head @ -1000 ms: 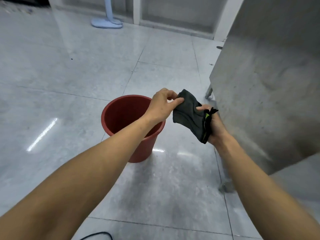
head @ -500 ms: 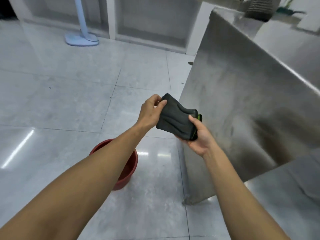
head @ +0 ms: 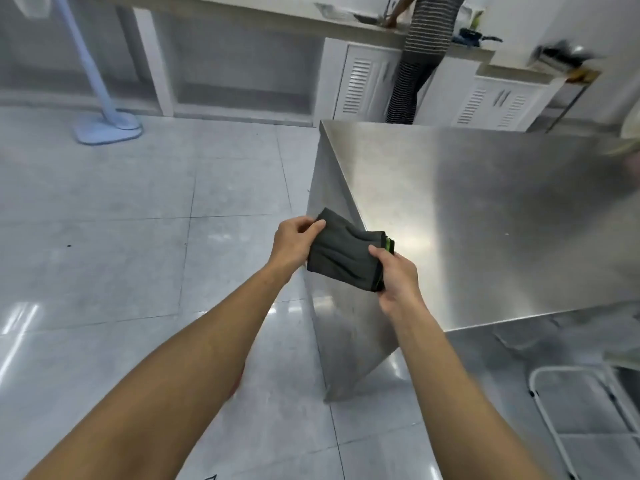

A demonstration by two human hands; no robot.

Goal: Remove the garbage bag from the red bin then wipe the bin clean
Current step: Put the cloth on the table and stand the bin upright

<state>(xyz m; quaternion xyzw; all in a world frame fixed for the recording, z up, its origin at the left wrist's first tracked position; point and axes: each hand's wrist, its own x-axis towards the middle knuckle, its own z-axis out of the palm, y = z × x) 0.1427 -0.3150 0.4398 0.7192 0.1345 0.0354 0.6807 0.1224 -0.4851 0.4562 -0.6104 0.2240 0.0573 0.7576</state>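
Observation:
Both my hands hold a folded dark grey cloth [head: 341,256] with a green edge, up at the near corner of a steel table. My left hand [head: 294,242] pinches the cloth's upper left edge. My right hand [head: 394,278] grips its right side, thumb on top. The red bin is out of view apart from a faint reddish sliver [head: 235,384] behind my left forearm. No garbage bag is visible.
The stainless steel table [head: 485,216] fills the right half. A person in striped clothes [head: 419,53] stands at the back counter [head: 242,15]. A pale blue fan base [head: 107,128] sits far left on the tiled floor. A white folding frame [head: 581,407] stands at lower right.
The view has swung up and right, away from the red bin, which has dropped out of sight. Both hands rose with the cloth to the table corner, keeping their hold.

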